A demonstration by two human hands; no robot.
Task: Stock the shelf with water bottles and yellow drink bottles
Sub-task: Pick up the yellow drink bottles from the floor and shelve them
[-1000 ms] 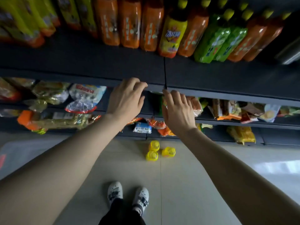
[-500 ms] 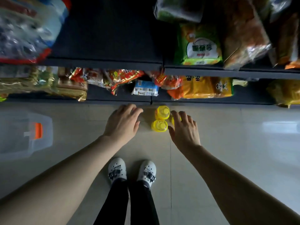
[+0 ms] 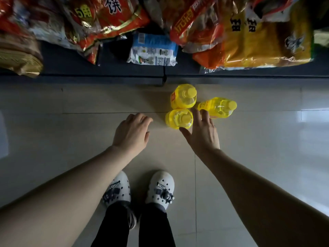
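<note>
Fingers (image 3: 204, 115) of the right hand (image 3: 202, 135) are spread wide and grip nothing; their tips reach in among three yellow bottles, with the thumb just beside the near bottle (image 3: 179, 119). Whether any fingertip touches a bottle cannot be told. Left hand (image 3: 131, 133) is loosely open, fingers slightly curled, empty, hanging over bare floor just left of the near bottle and apart from it. All three bottles stand on the tiled floor (image 3: 71, 131) in a tight cluster, caps up, seen from above: the near bottle, the far bottle (image 3: 184, 96) just behind it and close to the shelf edge, and the right bottle (image 3: 218, 107) beside both, appearing tilted to the right in this wide view. The bottom shelf (image 3: 106, 72) runs across the top of the view, dark, loaded with snack bags (image 3: 106, 20) in red, orange and yellow, and a blue-and-white pack (image 3: 154, 49) at its middle. Below the hands, two white clogs (image 3: 160, 187) and dark trouser legs stand on the floor.
</note>
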